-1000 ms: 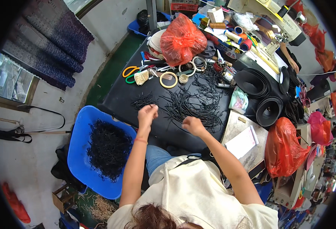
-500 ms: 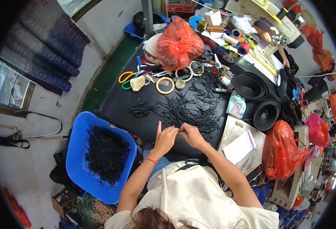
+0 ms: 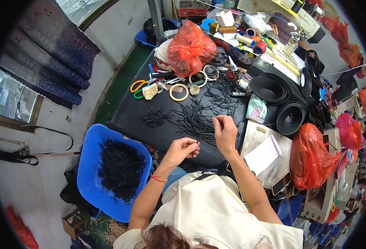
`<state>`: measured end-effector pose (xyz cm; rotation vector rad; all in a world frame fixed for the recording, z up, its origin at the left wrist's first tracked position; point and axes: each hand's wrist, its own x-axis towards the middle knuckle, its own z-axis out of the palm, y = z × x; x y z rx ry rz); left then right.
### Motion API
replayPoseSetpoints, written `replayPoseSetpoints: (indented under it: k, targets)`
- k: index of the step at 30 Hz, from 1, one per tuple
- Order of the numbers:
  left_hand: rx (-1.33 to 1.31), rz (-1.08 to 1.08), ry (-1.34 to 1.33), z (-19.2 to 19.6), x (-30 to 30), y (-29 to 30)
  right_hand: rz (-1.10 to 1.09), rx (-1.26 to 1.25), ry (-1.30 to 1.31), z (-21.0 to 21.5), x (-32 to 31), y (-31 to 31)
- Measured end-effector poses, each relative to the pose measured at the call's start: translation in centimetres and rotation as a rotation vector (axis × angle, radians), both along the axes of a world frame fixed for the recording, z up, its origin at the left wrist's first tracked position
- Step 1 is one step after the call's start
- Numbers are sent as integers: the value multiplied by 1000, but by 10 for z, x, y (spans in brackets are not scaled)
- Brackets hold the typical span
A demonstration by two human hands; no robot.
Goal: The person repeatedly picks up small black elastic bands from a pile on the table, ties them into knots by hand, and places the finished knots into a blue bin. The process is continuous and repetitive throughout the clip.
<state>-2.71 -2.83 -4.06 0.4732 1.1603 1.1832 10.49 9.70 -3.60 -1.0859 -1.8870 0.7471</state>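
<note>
My left hand [image 3: 179, 152] is above the near edge of the black table [image 3: 129, 108], thumb and fingers pinched on a thin black cord [image 3: 198, 143]. Only a short dark end of it shows at the fingertips. My right hand [image 3: 225, 135] is raised to the right and a little farther away, apart from the left, its fingers curled in toward the thumb. Whatever it pinches, if anything, is hidden. Beyond both hands lies a spread of black cords [image 3: 193, 121]. A smaller tangle of black cords [image 3: 154, 118] sits left of it.
At my left stands a blue tub [image 3: 85, 166] with a heap of black cords [image 3: 120, 170]. Scissors [image 3: 138, 86], tape rolls [image 3: 179, 92] and a red plastic bag [image 3: 191, 50] lie toward the back. On the right are black strip rolls [image 3: 291, 118], a notepad [image 3: 262, 157] and a phone [image 3: 281, 183].
My hands were together over the near table edge; they have parted. The right has moved up and right toward the cords, the left slightly down. The view has shifted a little.
</note>
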Motion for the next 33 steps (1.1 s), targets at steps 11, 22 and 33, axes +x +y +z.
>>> replayPoseSetpoints:
  k: [11,22,33]
  targets:
    - [-54,356,-162,-3,7,0,216,-146,46,-2,-13,-40]
    - [5,371,-93,-8,3,-2,448,-107,-111,7,-5,-40]
    - [-27,390,-359,-10,-8,-2,482,189,-132,19,-6,-31]
